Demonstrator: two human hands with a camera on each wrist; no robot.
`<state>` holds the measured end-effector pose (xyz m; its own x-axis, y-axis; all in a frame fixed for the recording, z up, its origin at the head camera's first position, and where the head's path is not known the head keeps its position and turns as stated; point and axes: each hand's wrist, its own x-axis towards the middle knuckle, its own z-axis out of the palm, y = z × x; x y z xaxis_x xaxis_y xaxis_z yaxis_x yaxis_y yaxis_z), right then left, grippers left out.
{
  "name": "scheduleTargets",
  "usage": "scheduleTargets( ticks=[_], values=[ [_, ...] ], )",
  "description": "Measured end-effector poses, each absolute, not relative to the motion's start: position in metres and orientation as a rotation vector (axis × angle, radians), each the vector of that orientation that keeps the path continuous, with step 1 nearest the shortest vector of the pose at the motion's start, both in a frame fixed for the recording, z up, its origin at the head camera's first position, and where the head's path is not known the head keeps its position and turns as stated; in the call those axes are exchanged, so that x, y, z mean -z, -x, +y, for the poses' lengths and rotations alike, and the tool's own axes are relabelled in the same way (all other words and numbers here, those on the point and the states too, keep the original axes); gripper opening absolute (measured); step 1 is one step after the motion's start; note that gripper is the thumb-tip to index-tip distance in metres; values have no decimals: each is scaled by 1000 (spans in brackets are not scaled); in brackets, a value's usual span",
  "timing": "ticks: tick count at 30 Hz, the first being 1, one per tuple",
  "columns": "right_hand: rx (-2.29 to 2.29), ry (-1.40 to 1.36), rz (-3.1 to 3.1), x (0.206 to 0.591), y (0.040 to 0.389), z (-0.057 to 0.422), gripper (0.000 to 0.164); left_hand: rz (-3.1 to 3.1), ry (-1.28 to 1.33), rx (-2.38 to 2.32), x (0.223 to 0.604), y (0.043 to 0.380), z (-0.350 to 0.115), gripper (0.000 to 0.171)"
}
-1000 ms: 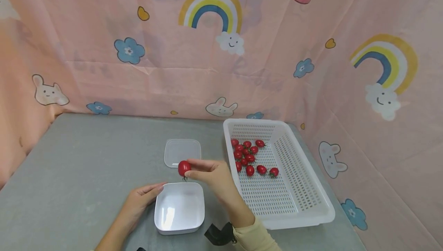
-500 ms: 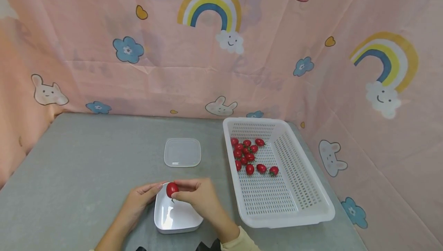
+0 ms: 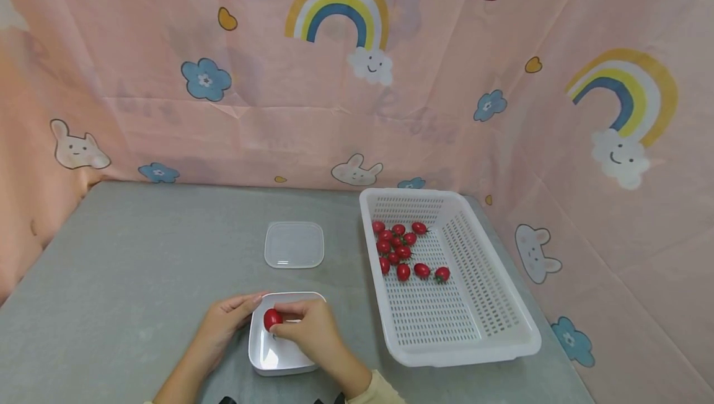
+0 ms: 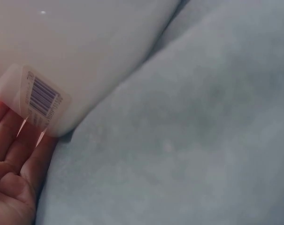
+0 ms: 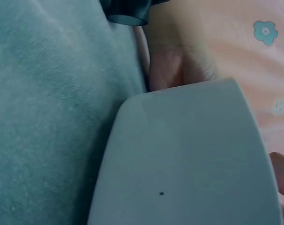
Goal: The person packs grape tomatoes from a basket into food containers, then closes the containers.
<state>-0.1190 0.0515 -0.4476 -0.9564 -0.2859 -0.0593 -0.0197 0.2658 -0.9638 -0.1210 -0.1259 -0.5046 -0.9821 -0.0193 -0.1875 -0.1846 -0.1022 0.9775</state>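
A white square food container (image 3: 286,364) with rounded corners stands on the table at the front. Against its left back corner rests my left hand (image 3: 222,326), fingers fairly straight. The left wrist view shows those fingers (image 4: 19,140) lying along the container wall beside a barcode label (image 4: 42,99). My right hand (image 3: 315,333) pinches a red cherry tomato (image 3: 273,318) between thumb and fingers, over the container's inside. Part of the container's interior is hidden behind the right hand. In the right wrist view the container wall (image 5: 179,154) fills much of the picture.
A white perforated basket (image 3: 463,354) on the right holds several cherry tomatoes (image 3: 403,252), mostly toward its left side. Behind the container a translucent lid (image 3: 294,245) lies flat on the grey table (image 3: 139,255). A pink patterned curtain (image 3: 268,82) closes off the back and sides.
My right hand has carried the cherry tomato from above the lid's front edge toward the person and slightly left, over the container. The left hand has stayed at the container's corner.
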Motion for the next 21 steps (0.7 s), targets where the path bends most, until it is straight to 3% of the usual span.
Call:
scheduleTargets(
  ticks=[21],
  values=[
    [1653,298,2423,460,117,42,30,2035,189,-2251,506,120,-126,36]
  ],
)
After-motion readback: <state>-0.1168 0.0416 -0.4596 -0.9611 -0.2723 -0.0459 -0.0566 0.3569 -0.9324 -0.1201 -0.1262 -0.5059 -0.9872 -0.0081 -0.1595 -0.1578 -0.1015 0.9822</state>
